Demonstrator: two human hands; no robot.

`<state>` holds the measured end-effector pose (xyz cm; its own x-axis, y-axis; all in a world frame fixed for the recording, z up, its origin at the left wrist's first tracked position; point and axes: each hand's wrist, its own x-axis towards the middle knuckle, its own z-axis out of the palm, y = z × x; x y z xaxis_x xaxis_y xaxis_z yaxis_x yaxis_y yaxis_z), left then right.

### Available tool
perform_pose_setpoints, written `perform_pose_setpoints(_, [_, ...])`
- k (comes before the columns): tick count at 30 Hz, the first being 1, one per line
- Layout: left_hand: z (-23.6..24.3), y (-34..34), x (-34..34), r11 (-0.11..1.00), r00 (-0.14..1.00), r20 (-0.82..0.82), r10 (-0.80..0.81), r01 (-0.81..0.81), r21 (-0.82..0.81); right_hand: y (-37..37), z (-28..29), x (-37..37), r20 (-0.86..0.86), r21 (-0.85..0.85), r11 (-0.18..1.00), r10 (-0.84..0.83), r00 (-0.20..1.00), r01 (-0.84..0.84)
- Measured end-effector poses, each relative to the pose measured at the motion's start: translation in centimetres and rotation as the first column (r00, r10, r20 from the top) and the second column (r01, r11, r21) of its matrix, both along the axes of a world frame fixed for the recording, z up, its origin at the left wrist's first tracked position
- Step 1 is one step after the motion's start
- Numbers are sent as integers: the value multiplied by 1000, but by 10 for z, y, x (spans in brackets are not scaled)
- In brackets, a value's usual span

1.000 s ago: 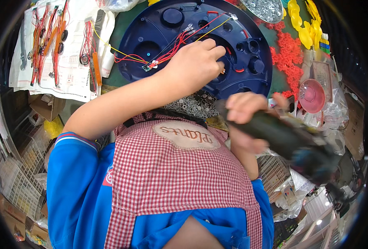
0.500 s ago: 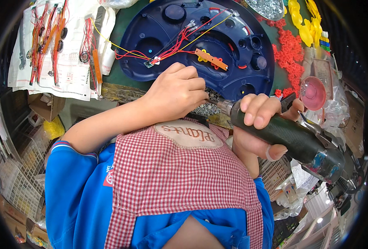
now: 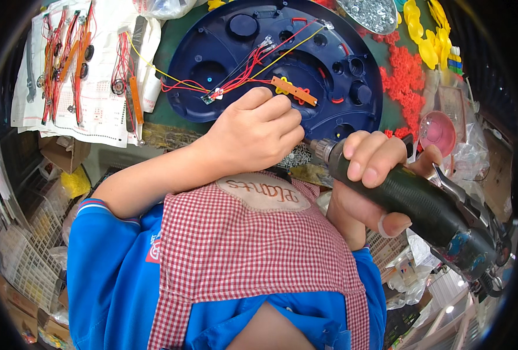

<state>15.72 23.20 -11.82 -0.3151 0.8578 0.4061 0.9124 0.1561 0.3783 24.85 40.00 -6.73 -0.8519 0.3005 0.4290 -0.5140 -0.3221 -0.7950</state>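
My right hand [image 3: 375, 169] is wrapped around a dark cylindrical power screwdriver [image 3: 413, 195] with a metal lever. Its silver collar [image 3: 324, 149] points left, and its tip reaches my left hand [image 3: 262, 125]. The left fingers are curled in a pinch at that tip; whatever they hold is hidden. Just beyond both hands lies a dark blue plastic shell [image 3: 212, 44] with round wells. Red and yellow wires [image 3: 250, 64] cross it from a small circuit board [image 3: 212, 96]. An orange strip [image 3: 294, 91] rests over yellow and red flower-shaped parts in the shell.
Wired orange strips [image 3: 134, 100] and speakers lie on white paper [image 3: 104, 116] at the left. Beyond the shell's right side are a dish of clear parts [image 3: 375, 14], red plastic pieces [image 3: 405, 76], yellow pieces [image 3: 428, 44] and a pink bowl [image 3: 437, 131]. Small metal screws [image 3: 297, 157] sit below the hands.
My left hand has shifted right, with its fingers at the screwdriver's tip. The screwdriver's rear end has dipped lower right. The shell sits slightly farther left in view.
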Motion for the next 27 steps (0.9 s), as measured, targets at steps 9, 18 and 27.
perform_pose_setpoints(9, [-25,7,-47,976,977,21,211,-210,-52,-1,-23,-44,39,139,973,-194,980,187])
perform_pose_setpoints(18, [-30,6,-47,977,973,97,211,-211,-9,1,-34,-47,81,168,986,-22,996,8])
perform_pose_setpoints(27, [-8,-19,-36,980,975,130,182,-190,59,-16,-49,-2,147,202,962,158,976,-186])
